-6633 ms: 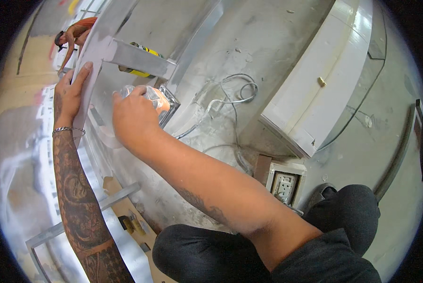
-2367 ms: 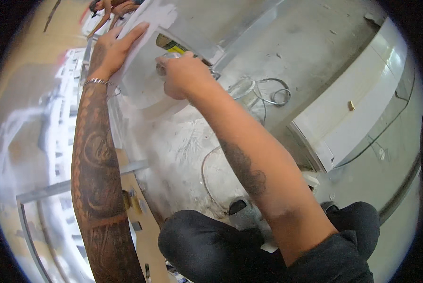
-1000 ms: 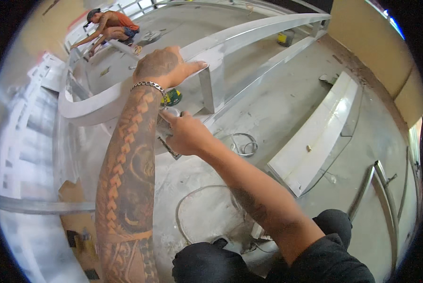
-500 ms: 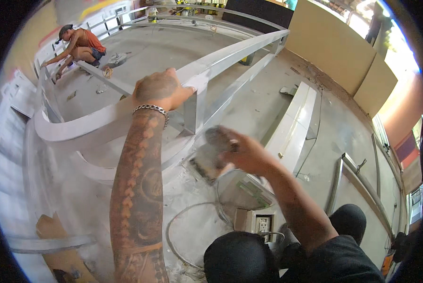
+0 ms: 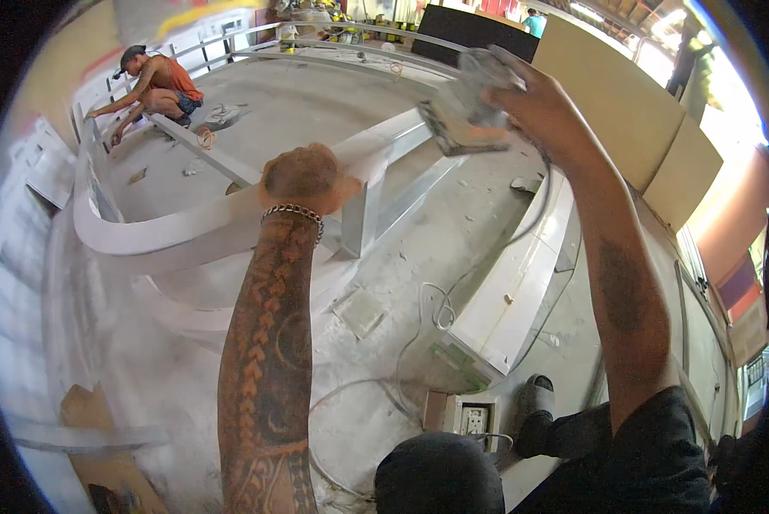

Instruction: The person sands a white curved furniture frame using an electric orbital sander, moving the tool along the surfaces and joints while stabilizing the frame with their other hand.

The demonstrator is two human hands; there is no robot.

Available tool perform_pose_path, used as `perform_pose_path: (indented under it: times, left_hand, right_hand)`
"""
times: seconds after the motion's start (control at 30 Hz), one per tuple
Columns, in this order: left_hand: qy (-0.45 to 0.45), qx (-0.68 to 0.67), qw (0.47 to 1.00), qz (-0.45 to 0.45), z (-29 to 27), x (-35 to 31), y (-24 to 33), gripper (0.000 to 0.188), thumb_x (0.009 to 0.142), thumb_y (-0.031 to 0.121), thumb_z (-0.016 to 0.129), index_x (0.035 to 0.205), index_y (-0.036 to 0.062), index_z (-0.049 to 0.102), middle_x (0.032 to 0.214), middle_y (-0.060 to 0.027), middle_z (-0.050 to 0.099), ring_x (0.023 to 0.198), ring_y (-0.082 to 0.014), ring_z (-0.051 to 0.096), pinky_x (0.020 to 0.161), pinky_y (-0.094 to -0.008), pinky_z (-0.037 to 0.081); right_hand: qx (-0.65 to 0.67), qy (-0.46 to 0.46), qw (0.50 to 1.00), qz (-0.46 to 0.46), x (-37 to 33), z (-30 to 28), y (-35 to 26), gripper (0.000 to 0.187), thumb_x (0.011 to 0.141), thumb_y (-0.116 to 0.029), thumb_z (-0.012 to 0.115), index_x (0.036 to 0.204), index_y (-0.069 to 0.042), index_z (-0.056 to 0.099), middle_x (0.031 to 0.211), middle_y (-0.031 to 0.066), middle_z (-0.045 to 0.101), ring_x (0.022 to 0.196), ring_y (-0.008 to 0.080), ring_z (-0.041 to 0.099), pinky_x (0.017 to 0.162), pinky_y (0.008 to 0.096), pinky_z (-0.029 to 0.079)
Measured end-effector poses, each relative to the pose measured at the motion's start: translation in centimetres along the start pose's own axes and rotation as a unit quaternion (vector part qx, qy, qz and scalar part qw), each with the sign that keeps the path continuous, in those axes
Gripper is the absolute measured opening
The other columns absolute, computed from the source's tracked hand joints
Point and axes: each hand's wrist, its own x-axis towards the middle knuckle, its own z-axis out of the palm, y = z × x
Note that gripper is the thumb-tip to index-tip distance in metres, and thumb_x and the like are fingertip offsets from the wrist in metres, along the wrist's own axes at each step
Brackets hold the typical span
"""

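Here, white box (image 5: 452,418) holds socket (image 5: 474,420); right hand (image 5: 540,104) grips sander (image 5: 468,107)

L bare hand (image 5: 310,178) ~11 o'clk, knuckles up, fingertips hidden; tattooed L forearm (image 5: 265,368) from 7. R bare hand (image 5: 534,92) raised ~1 o'clk, gripping; R arm (image 5: 622,257) from 4.

From my remote seat I see a grey concrete floor (image 5: 418,248), whitened in patches. Large tan boards (image 5: 628,111) stand like a partition at upper right, near a black panel (image 5: 453,32) farther back. Above them I make out roof beams (image 5: 637,27); glaring white light comes in at the right, above a salmon-coloured wall (image 5: 723,210). On my left rises a tan wall (image 5: 67,68).
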Motion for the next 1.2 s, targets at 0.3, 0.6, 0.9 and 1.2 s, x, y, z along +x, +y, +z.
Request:
perform_pose_path:
  times: [0.3,0.6,0.9,1.2]
  left_hand:
    - [0.003,0.003,1.0,0.0,0.0,0.4,0.8,0.07,0.075,0.06,0.072,0.111,-0.0003,0.068,0.107,-0.0239,0.071,0.102,-0.0365,0.07,0.091,-0.0456,0.054]
    - [0.03,0.011,0.999,0.008,0.5,0.4,0.5,0.072,0.073,0.062,0.075,0.103,-0.0035,0.068,0.101,-0.0259,0.071,0.098,-0.0385,0.07,0.088,-0.0464,0.054]
    - [0.028,0.016,0.999,0.004,0.8,0.6,0.7,0.073,0.074,0.062,0.074,0.106,-0.0033,0.066,0.1,-0.0254,0.071,0.097,-0.0379,0.07,0.086,-0.046,0.055]
    - [0.016,0.021,1.0,-0.016,0.1,0.4,1.6,0.071,0.073,0.062,0.074,0.104,-0.0022,0.067,0.101,-0.0244,0.071,0.099,-0.0367,0.07,0.089,-0.045,0.054]
  right_hand:
    - [0.11,-0.144,0.984,0.004,5.7,7.3,-1.8,0.051,0.084,-0.022,0.071,0.131,-0.005,0.06,0.064,0.0023,0.054,0.05,0.0087,0.046,0.041,0.025,0.033]
    - [0.059,-0.236,0.97,-0.029,9.6,9.7,-1.8,0.051,0.084,-0.024,0.066,0.13,-0.004,0.058,0.064,0.006,0.055,0.048,0.0115,0.046,0.039,0.027,0.034]
    - [0.01,-0.183,0.98,-0.075,11.0,10.7,-0.2,0.067,0.083,-0.026,0.066,0.146,-0.01,0.047,0.069,0.0072,0.059,0.053,0.0131,0.05,0.043,0.0302,0.041]
    - [0.0,-0.179,0.98,-0.084,10.8,10.8,0.0,0.071,0.086,-0.027,0.067,0.151,-0.013,0.041,0.072,0.0036,0.055,0.057,0.0116,0.049,0.044,0.0282,0.04]
